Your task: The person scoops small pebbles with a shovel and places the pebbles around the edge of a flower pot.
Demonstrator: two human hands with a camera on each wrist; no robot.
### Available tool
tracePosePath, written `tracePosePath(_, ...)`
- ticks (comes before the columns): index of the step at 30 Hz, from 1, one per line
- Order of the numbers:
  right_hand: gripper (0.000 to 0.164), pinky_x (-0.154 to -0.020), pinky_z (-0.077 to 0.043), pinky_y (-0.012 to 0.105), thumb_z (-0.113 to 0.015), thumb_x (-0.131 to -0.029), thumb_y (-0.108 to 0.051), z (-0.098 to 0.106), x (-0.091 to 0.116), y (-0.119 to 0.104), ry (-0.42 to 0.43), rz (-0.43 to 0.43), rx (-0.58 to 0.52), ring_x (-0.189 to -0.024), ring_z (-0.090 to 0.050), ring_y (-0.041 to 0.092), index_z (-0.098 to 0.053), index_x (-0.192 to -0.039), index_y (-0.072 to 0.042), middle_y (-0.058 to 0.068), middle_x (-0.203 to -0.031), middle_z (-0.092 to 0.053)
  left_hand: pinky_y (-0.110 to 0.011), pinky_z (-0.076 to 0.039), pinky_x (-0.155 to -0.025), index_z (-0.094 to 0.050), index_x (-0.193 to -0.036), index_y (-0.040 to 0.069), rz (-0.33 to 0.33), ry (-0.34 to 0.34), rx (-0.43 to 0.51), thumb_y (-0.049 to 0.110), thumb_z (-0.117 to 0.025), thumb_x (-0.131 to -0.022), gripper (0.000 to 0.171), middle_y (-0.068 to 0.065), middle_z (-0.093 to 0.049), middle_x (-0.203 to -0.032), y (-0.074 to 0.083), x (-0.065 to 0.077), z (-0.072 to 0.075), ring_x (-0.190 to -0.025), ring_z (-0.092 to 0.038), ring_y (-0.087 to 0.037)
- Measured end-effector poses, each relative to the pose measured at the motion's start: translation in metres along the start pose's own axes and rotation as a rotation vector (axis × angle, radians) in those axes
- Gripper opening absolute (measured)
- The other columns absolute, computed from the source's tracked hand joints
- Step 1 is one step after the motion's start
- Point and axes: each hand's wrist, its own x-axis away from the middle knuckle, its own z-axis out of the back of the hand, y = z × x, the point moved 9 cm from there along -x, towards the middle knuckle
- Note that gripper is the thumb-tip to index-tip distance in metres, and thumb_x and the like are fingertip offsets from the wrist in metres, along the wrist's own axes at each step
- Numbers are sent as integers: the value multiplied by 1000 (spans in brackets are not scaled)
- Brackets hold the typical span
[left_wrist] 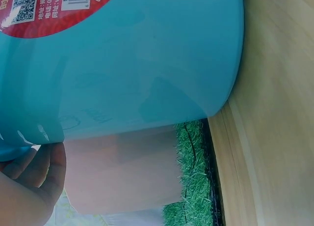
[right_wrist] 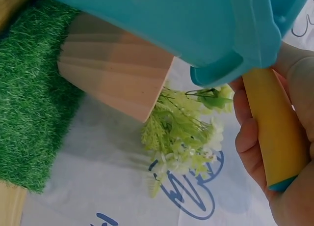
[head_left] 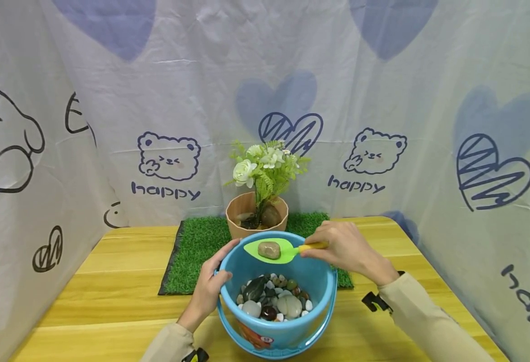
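Observation:
A blue plastic bucket [head_left: 301, 333] stands on the table at the front, with a mix of white, grey, green and dark stones [head_left: 274, 297] at its bottom. My left hand [head_left: 208, 287] grips its left rim, thumb over the edge and fingers along the outer wall. My right hand [head_left: 344, 246] holds a small toy trowel by its yellow handle [right_wrist: 275, 130]. The trowel's green blade [head_left: 252, 248] is level over the far part of the bucket's mouth and points left. One brownish stone [head_left: 269, 250] lies on that blade, above the stones inside.
Behind the bucket, a pinkish flowerpot [head_left: 238, 230] with white artificial flowers [head_left: 265, 163] and some stones stands on a green turf mat [head_left: 192, 256]. The wooden table [head_left: 106, 286] reaches back to a printed cloth [head_left: 219, 75]. The bucket's handle [head_left: 317, 334] hangs down in front.

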Motion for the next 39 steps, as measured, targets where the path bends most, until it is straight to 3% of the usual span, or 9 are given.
tracePosePath(13,18,-53,-38,21,-75,-82,-41,4,-29,22,-2,-90,17,-63,-53,2,-81,-88,-24,-12,-76,-71,-44,-55,-88,-44,-148,19,9,14,-11,2,-40,-81,69,-16,-51,-145,-1,0,1,-121,-58,-38)
tracePosePath(21,20,-51,-42,24,-72,-84,-44,-20,-50,36,-93,-211,-55,-52,-51,1,-80,-85,-26,-13,-70,-70,-48,-55,-86,-42,-149,9,15,11,7,2,-39,-81,68,-19,-51,-144,-1,1,1,-119,-59,-40)
tracePosePath(27,22,-49,-43,25,-73,-83,-47,-40,-50,47,-146,-305,-104,-49,-53,4,-80,-85,-26,-14,-66,-68,-47,-55,-88,-41,-149,7,10,2,15,1,-40,-81,68,-18,-51,-144,-1,0,-1,-120,-58,-40)
tracePosePath(39,21,-43,-30,22,-73,-85,-42,-52,-52,62,-178,-319,-188,-44,-45,7,-81,-80,-23,-15,-59,-65,-46,-56,-87,-43,-149,10,16,10,6,2,-40,-82,67,-17,-52,-143,-2,0,0,-119,-60,-40)
